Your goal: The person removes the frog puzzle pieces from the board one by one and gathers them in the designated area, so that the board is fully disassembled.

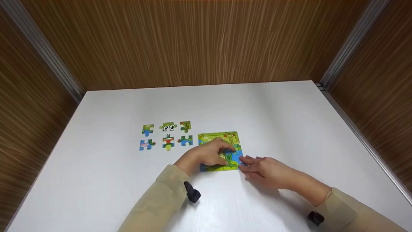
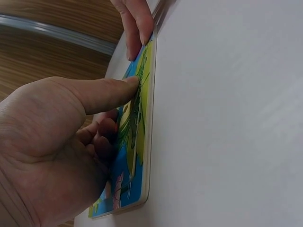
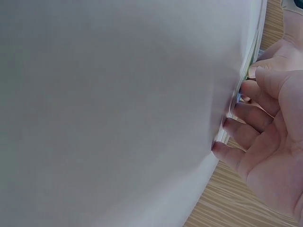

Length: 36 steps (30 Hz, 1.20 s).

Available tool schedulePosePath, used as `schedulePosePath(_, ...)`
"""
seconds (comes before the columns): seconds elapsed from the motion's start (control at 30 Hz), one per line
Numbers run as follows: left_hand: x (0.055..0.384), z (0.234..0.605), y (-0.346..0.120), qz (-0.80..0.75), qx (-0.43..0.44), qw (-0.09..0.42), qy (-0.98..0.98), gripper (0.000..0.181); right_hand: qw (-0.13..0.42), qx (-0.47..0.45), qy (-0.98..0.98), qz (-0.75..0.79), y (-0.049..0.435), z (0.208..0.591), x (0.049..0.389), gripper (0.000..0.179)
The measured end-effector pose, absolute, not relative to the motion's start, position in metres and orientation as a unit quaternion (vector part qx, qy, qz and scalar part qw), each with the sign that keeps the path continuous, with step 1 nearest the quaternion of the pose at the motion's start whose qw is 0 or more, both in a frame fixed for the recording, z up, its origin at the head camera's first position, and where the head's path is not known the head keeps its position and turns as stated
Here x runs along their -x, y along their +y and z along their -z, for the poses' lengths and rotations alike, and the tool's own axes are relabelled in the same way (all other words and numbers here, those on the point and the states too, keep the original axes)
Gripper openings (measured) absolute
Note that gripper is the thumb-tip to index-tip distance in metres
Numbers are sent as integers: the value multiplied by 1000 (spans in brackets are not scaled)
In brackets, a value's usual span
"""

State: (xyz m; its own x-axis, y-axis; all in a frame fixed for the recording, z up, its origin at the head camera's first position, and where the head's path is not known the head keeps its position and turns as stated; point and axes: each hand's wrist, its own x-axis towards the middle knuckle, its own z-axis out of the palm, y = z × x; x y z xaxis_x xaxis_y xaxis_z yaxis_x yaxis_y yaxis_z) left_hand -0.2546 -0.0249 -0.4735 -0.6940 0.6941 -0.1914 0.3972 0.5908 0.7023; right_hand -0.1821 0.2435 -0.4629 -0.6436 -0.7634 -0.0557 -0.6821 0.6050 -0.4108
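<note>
A square frog puzzle board (image 1: 206, 137) lies flat on the white table, its middle largely covered by my left hand (image 1: 212, 151). With thumb and bent index finger, this hand spans a blue-and-green puzzle piece (image 1: 229, 158) at the board's lower right. In the left wrist view the thumb (image 2: 111, 92) touches the printed surface near the front edge, while the other fingers curl down farther in. My right hand (image 1: 268, 170) rests its fingertips against the board's lower right edge, fingers fairly straight. The right wrist view shows those fingertips (image 3: 229, 125) along the rim.
Several loose puzzle pieces lie in two rows left of the board, among them one with eyes (image 1: 168, 127) and one with a red mouth (image 1: 168, 141). Wood-grain panels (image 1: 193, 42) stand behind and beside the white table (image 1: 273, 112).
</note>
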Motion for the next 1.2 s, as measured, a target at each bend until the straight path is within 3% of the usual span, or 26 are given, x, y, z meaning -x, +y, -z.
schedulePosePath(1.2,251,481,-26,-417,-327,214,821,43,113,403,891,176,243,464,180,41)
